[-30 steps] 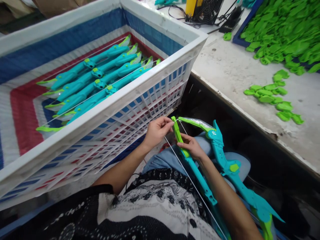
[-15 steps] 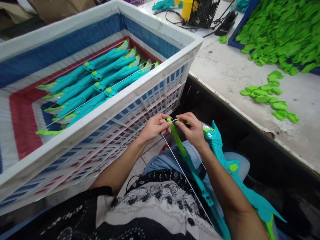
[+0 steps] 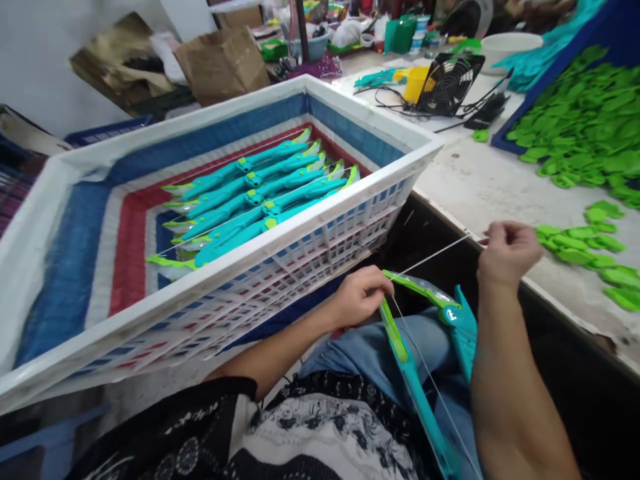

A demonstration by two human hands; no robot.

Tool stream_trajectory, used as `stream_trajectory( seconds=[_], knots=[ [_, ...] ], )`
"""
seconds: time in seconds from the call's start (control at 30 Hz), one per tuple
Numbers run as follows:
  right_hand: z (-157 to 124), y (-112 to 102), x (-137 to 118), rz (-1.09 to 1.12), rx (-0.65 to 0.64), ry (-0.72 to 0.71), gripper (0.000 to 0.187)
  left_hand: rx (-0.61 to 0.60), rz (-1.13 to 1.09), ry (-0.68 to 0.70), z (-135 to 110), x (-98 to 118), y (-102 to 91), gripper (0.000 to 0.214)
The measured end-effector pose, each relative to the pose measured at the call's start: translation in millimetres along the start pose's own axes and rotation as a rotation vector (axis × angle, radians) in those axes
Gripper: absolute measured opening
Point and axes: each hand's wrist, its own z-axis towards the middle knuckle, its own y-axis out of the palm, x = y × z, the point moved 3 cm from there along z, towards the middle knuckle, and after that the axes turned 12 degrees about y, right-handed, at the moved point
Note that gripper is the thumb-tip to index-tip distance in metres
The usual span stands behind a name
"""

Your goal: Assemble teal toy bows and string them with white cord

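Across my lap rests a teal toy bow [image 3: 419, 393] with lime green ends and a clear strip along one limb. My left hand [image 3: 364, 293] is closed around the green tip where two limb ends meet. From that tip a white string [image 3: 440, 255] runs taut up to my right hand [image 3: 510, 250], whose fingers pinch its end near the table's edge. Another stretch of string slants down from the tip beside the bow. Part of the bow is hidden behind my right forearm.
A white plastic crate [image 3: 425, 143], lined with striped cloth, holds several teal bows [image 3: 280, 160]. On the table [image 3: 450, 173] lie loose green pieces [image 3: 580, 243], a blue bin [image 3: 500, 137] heaped with more, and a black fan [image 3: 450, 83]. Paper bags [image 3: 225, 63] stand behind the crate.
My right hand has moved away from my left, out to the right, drawing the string tight. My left hand stays at the bow's tip. The view has tilted up.
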Motion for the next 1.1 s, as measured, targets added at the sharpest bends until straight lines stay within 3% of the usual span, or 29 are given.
stream_trajectory(
  seconds=[0.07,0.23,0.33,0.43,0.53,0.63,0.73,0.97,1.1],
  knots=[
    [-9.7,-6.7,-16.1,0.091,0.062,0.005,0.008,-0.082,-0.061,-0.044,8.2,-2.1,6.6,0.015],
    [-128.2,8.5,-67.1,-0.014,-0.341,-0.328,0.009,0.008,-0.489,-0.447,44.0,-19.0,1.8,0.025],
    [-167.2,19.4,-60.5,-0.015,-0.427,-0.355,0.008,0.044,-0.476,-0.472,59.3,-14.1,-14.0,0.018],
    [-166.5,24.9,-49.5,0.01,-0.402,-0.279,0.008,0.01,-0.196,-0.332,62.0,3.1,-28.4,0.008],
    [-157.3,27.8,-50.8,0.053,-0.372,-0.179,0.009,0.101,-0.12,-0.241,55.0,16.6,-30.7,0.006],
    [-152.4,26.8,-57.7,0.112,-0.331,-0.107,0.009,0.177,-0.384,-0.398,45.9,14.3,-21.7,0.016],
    [-148.2,23.3,-62.6,0.133,-0.302,-0.098,0.008,0.154,-0.575,-0.52,41.9,9.6,-15.6,0.026],
    [-141.0,19.1,-67.6,0.145,-0.356,-0.149,0.008,0.076,-0.587,-0.515,41.0,8.1,-16.9,0.029],
    [-136.4,19.9,-63.7,0.199,-0.456,-0.053,0.01,0.065,-0.545,-0.53,41.0,10.3,-16.6,0.027]
  ],
)
